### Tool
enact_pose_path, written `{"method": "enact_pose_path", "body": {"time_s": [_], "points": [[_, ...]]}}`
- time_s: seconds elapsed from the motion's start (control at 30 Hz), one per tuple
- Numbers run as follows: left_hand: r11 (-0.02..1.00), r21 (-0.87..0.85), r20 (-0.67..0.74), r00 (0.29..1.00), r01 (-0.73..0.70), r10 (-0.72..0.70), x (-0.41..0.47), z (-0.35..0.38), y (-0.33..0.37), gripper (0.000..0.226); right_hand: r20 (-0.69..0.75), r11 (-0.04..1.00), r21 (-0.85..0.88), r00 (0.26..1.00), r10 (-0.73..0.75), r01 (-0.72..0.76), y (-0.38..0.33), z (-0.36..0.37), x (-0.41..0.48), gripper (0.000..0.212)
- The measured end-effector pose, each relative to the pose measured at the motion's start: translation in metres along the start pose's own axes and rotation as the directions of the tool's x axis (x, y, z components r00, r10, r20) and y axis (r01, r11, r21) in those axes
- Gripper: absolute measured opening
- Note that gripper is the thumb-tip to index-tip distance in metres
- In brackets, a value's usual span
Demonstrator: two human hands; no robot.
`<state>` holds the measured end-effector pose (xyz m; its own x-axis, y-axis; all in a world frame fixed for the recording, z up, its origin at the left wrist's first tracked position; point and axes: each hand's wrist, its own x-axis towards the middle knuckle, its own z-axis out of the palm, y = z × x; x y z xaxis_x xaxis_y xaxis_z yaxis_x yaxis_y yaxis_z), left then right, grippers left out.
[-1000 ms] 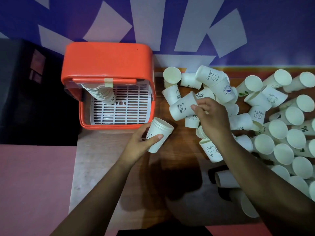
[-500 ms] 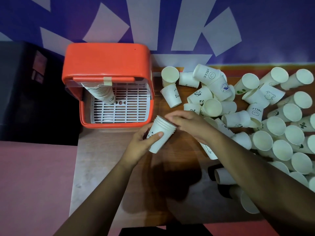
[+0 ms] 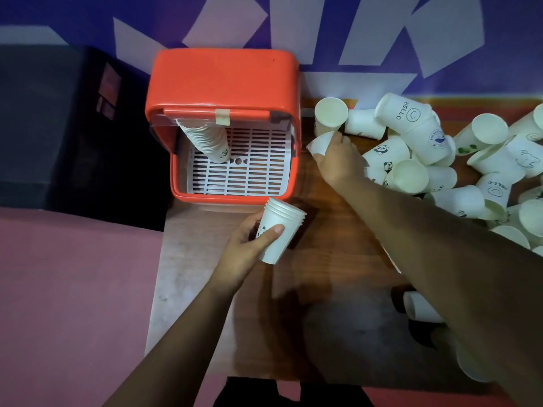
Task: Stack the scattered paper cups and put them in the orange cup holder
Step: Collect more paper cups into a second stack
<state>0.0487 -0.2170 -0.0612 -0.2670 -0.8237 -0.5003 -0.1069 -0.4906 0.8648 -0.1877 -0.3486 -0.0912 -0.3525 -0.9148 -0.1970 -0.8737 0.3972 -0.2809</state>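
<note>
The left hand [image 3: 246, 248] gripped the cup stack [image 3: 280, 230] near the holder [image 3: 220, 77]; the right hand [image 3: 338, 161] curled round a loose cup [image 3: 319, 144] beside it.

A: What sort of place?
B: Indoor tabletop work station, dim light. Can't pin the type further.
A: Evidence?
B: Bare wooden table [image 3: 323, 274] under both hands. Blue wall [image 3: 308, 30] with white shapes beyond the right hand [image 3: 338, 163]. Loose heap of paper cups [image 3: 440, 160] to its right. Black box [image 3: 58, 127] and pink surface [image 3: 73, 289] left of the left hand [image 3: 246, 248].
</note>
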Motion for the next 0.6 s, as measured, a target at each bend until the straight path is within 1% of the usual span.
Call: {"method": "enact_pose_path", "body": {"time_s": [0.03,0.07,0.13,0.17,0.23,0.27,0.37,0.47,0.5,0.53,0.6], "points": [[1.0,-0.007,-0.011,1.0,0.001,-0.002,-0.001,-0.002,-0.001,0.046,-0.002,1.0,-0.005,1.0,-0.018,0.018,0.0,0.002,-0.004,0.06],[1.0,-0.006,-0.015,1.0,0.004,-0.004,-0.001,-0.004,-0.002,0.045,0.003,0.999,0.025,1.0,-0.019,0.019,-0.001,0.002,-0.009,0.062],[1.0,0.005,-0.013,1.0,0.011,-0.011,-0.002,-0.007,-0.002,0.049,0.035,0.981,0.193,0.999,0.006,-0.013,-0.002,-0.002,-0.021,0.069],[1.0,0.005,-0.016,1.0,0.016,-0.016,-0.002,-0.009,-0.002,0.051,0.058,0.953,0.301,0.998,0.023,-0.04,-0.002,-0.006,-0.029,0.074],[1.0,0.014,-0.009,1.0,0.015,-0.015,-0.003,-0.011,-0.001,0.054,0.105,0.859,0.501,0.993,0.06,-0.105,0.0,-0.018,-0.049,0.079],[1.0,0.023,0.003,1.0,0.017,-0.017,-0.003,-0.012,0.001,0.054,0.123,0.811,0.57,0.99,0.073,-0.131,0.002,-0.025,-0.06,0.078],[0.999,0.048,0.032,0.999,0.01,-0.011,-0.002,-0.014,0.006,0.054,0.146,0.698,0.696,0.985,0.095,-0.171,0.01,-0.043,-0.091,0.067],[0.999,0.05,0.055,0.998,0.001,-0.004,0.0,-0.012,0.014,0.045,0.239,0.469,0.842,0.964,0.116,-0.266,0.01,-0.052,-0.11,0.056],[0.999,0.051,0.065,0.998,-0.002,-0.002,0.001,-0.011,0.016,0.043,0.264,0.418,0.862,0.958,0.109,-0.285,0.009,-0.053,-0.115,0.055],[0.999,0.05,0.078,0.997,-0.005,0.001,0.001,-0.01,0.019,0.042,0.269,0.399,0.872,0.959,0.093,-0.283,0.007,-0.052,-0.118,0.054],[0.998,0.053,0.111,0.994,-0.021,0.015,0.002,-0.009,0.023,0.045,0.255,0.399,0.88,0.965,0.056,-0.256,0.002,-0.052,-0.124,0.049]]}}
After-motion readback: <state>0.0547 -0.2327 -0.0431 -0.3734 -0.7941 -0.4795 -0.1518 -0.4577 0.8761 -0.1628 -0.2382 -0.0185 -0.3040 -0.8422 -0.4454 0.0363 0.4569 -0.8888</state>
